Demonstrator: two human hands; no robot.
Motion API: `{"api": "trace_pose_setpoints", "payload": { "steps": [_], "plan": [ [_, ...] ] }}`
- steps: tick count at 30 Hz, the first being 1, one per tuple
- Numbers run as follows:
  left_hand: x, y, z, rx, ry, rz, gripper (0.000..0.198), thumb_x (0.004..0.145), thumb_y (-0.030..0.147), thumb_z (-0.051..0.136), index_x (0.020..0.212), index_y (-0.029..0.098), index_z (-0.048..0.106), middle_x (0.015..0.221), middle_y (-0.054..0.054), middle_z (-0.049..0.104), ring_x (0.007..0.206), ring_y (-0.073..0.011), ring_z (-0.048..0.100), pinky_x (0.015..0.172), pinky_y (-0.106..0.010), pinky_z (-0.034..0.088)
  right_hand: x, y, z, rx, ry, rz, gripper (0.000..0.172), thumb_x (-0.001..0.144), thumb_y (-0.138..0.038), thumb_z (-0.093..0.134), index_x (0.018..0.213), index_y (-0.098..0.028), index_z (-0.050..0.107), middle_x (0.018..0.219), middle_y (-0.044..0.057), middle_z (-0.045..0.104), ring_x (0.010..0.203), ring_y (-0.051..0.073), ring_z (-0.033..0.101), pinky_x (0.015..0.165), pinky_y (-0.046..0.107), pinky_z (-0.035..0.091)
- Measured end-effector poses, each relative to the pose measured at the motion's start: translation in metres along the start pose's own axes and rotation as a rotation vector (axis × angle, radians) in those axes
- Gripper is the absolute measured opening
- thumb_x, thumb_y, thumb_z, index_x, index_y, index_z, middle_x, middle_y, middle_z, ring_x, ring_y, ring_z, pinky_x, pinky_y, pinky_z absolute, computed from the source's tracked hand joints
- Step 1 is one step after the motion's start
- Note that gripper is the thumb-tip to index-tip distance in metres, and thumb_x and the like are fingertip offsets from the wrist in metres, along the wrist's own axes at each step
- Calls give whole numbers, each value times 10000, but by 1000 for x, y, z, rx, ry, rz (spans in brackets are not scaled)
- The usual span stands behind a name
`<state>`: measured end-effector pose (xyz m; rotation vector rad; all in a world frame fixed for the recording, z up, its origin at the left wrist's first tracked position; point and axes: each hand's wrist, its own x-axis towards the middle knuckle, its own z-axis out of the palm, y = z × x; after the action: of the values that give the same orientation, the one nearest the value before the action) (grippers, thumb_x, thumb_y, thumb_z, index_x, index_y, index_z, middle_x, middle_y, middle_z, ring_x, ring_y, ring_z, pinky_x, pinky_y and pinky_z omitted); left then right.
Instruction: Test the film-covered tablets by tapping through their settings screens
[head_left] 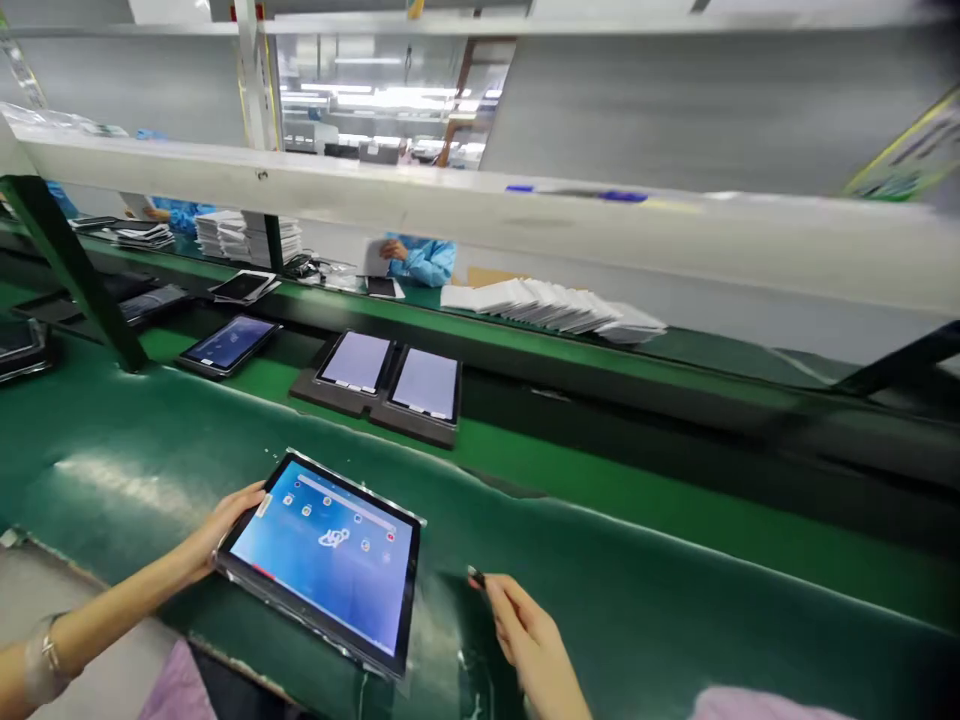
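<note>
A tablet (322, 555) with a lit blue home screen and a clear film wrap lies tilted at the near edge of the green mat (637, 590). My left hand (214, 530) grips its left edge. To the tablet's right, my right hand (525, 630) pinches a small dark object (475, 577) between thumb and fingers just above the mat. What that object is cannot be made out.
Two tablets with pale screens (390, 375) sit in a dark tray on the conveyor, another lit tablet (229, 343) to their left. Stacks of white sheets (555, 305) and boxes (244, 235) lie across the line, where a person in blue (420, 258) works. A white shelf beam (525, 215) crosses overhead.
</note>
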<state>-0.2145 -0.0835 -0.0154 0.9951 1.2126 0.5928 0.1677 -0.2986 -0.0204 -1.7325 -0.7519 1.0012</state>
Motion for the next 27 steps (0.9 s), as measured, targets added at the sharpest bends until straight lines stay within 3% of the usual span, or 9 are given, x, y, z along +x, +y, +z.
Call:
{"api": "trace_pose_setpoints", "payload": {
  "steps": [2, 4, 6, 9, 11, 16, 18, 23, 27],
  "plan": [
    [-12, -13, -26, 105, 17, 58, 1034, 767, 751, 712, 1566, 145, 459, 1573, -150, 542, 1458, -397, 492, 1183, -445, 454, 14, -6, 37, -102, -174, -87, 615, 828, -781, 655, 941, -186, 764, 674, 8, 595, 611, 163, 527, 556, 277, 415],
    [-22, -21, -42, 260, 8, 238, 940, 883, 696, 646, 1645, 231, 350, 1720, -81, 319, 1587, -349, 290, 1300, -448, 277, 28, -9, 64, -152, -239, -187, 506, 892, -682, 641, 1008, -210, 781, 873, 53, 737, 803, 217, 651, 731, 310, 504],
    [-32, -24, -51, 435, -84, 388, 994, 913, 613, 679, 1701, 313, 152, 1776, -17, 89, 1639, -310, 90, 1335, -464, 128, 40, -4, 76, -170, -187, -263, 463, 910, -638, 635, 1045, -220, 784, 995, 70, 778, 915, 245, 688, 818, 324, 517],
    [-39, -26, -55, 633, -209, 335, 1273, 799, 478, 857, 1694, 378, -43, 1778, -1, -43, 1641, -322, 6, 1329, -518, 92, 50, 9, 73, -202, -141, -297, 439, 924, -617, 632, 1049, -229, 796, 1050, 79, 793, 952, 253, 708, 811, 319, 529],
    [-36, -28, -53, 620, -136, 305, 1261, 773, 431, 883, 1693, 365, 23, 1784, -30, 32, 1641, -314, 62, 1334, -498, 110, 50, 15, 66, -245, -218, -293, 400, 941, -585, 633, 1067, -249, 809, 1080, 69, 802, 960, 246, 718, 824, 316, 538],
    [-22, -39, -45, 311, 167, 340, 577, 1020, 532, 539, 1500, 224, 448, 1565, -125, 553, 1537, -289, 411, 1331, -474, 222, 42, 13, 61, -383, -299, -327, 339, 980, -526, 602, 1062, -274, 814, 904, 22, 797, 708, 192, 650, 669, 304, 499],
    [-24, -42, -40, 273, 198, 326, 547, 1035, 543, 523, 1484, 234, 474, 1561, -114, 561, 1527, -293, 427, 1333, -483, 218, 40, 10, 62, -395, -306, -334, 323, 990, -504, 592, 1053, -276, 812, 858, 8, 785, 676, 184, 629, 651, 303, 482],
    [-44, -41, -25, 265, 138, 332, 604, 1026, 545, 578, 1549, 303, 398, 1694, -63, 384, 1589, -275, 304, 1330, -445, 249, 37, 6, 59, -375, -346, -355, 299, 1010, -471, 589, 1058, -275, 810, 933, 8, 801, 745, 182, 685, 684, 287, 516],
    [-50, -34, -16, 351, 144, 292, 617, 1013, 528, 606, 1547, 346, 356, 1670, -44, 428, 1556, -262, 379, 1308, -455, 308, 37, 5, 62, -423, -341, -480, 285, 1036, -429, 582, 1082, -259, 806, 924, 23, 794, 756, 185, 719, 699, 277, 559]
  ]
}}
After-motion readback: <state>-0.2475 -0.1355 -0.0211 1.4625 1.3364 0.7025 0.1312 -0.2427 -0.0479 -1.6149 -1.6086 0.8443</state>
